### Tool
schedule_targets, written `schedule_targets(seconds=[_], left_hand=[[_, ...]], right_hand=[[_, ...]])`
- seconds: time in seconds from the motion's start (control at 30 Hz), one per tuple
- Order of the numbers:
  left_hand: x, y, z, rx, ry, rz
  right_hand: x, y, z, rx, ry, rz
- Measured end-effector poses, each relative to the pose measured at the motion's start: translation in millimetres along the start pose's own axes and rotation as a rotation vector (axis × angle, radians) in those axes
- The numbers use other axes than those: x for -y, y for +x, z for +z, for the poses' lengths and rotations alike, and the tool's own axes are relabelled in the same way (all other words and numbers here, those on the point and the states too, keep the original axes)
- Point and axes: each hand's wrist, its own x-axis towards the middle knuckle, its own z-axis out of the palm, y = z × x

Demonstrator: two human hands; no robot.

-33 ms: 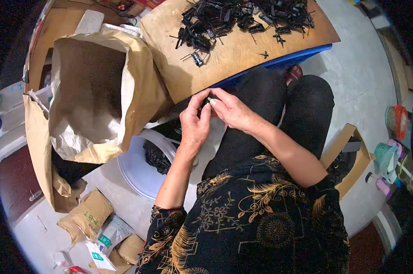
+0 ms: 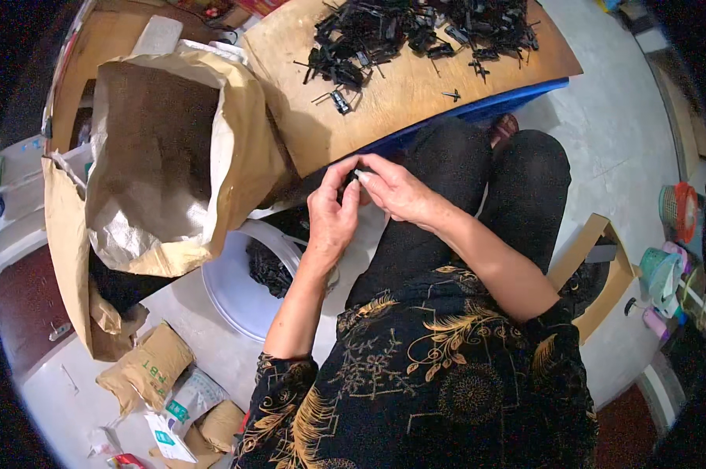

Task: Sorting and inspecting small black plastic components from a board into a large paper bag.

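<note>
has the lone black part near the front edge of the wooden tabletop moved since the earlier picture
No: judged against the front edge of the wooden tabletop, the lone black part lies in the same spot.

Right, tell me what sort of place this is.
Likely a small, informal workshop: black parts heaped on a wooden tabletop, a white bucket holding more black pieces, and a large open paper sack.

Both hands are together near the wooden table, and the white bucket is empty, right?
Not quite: the white bucket isn't empty; the head view shows black pieces inside. The left hand and right hand are indeed together near the wooden table.
</note>
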Motion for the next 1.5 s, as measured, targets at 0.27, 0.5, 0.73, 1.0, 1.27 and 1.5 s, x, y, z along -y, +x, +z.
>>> schedule_targets(seconds=[0.27,0.5,0.73,1.0,1.27,1.5], left_hand=[[65.0,-94.8,-106.4,-0.212,0.486,-0.155],[45.5,-94.2,-101.6,-0.272,0.796,-0.031],[25.4,62.6,-18.4,-0.12,0.512,0.364],[56.6,135.7,-9.3,0.174,0.67,0.304],[54.8,93.4,-18.2,0.067,0.528,0.341],[-4.7,26.5,-14.5,0.158,0.227,0.09]], right_hand=[[14.3,-19.8,-3.7,0.188,0.162,0.117],[10.5,-19.7,-7.3,0.096,0.163,0.063],[14.3,-18.9,-15.3,0.057,0.244,0.121],[12.7,-13.1,-21.2,0.021,0.307,0.151],[8.1,-8.7,-18.9,-0.023,0.281,0.115],[4.8,-8.0,-14.3,-0.083,0.125,-0.001]])
